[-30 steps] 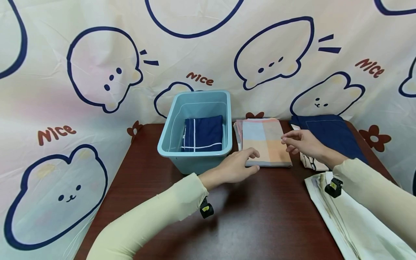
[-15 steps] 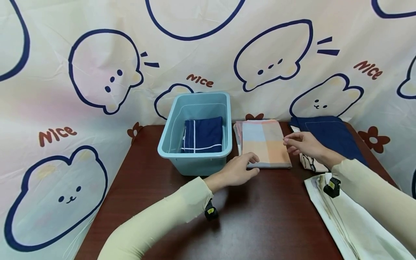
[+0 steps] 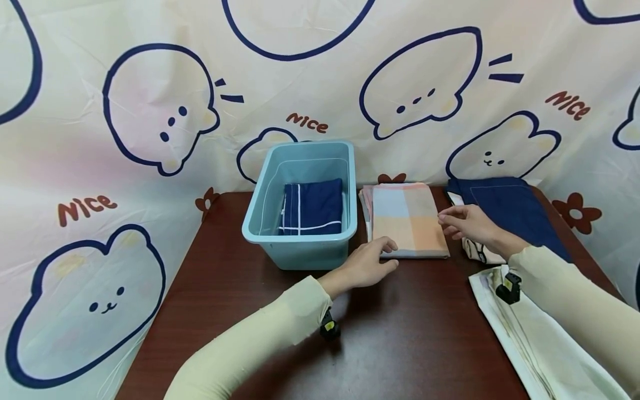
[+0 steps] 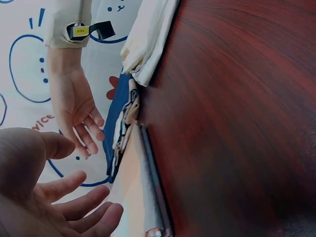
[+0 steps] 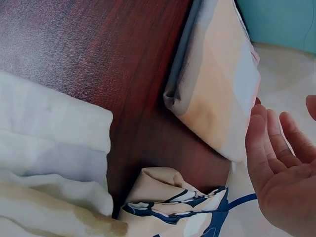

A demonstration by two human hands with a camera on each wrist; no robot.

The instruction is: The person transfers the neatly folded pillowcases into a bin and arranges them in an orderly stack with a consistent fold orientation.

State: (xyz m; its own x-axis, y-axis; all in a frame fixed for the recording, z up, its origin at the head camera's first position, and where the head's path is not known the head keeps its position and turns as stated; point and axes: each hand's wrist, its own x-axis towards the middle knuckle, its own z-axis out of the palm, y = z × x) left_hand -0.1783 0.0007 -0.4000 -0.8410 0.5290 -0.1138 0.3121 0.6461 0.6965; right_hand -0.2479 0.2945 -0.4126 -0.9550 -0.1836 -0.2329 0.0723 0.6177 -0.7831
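Observation:
A folded checked cloth point(image 3: 410, 222) in orange, beige and pale blue lies on the table between my two hands. My left hand point(image 3: 364, 263) hovers at its near left corner, fingers relaxed and holding nothing. Over its right edge hangs my right hand point(image 3: 469, 223), fingers loosely bent with nothing between them; the right wrist view shows the fingers point(image 5: 284, 138) spread apart beside the cloth. Left of the cloth stands a light blue plastic basin point(image 3: 300, 239), with a folded navy cloth point(image 3: 320, 205) with white lines inside.
A folded navy cloth with a patterned beige underside point(image 3: 515, 208) lies at the back right. White folded fabric point(image 3: 545, 333) lies at the front right, under my right forearm. A printed curtain point(image 3: 320, 83) hangs behind the dark red wooden table point(image 3: 400, 344).
My left forearm has shifted a little to the right, its hand slightly lower. My right hand has drifted slightly right. The cloths and basin have stayed in place.

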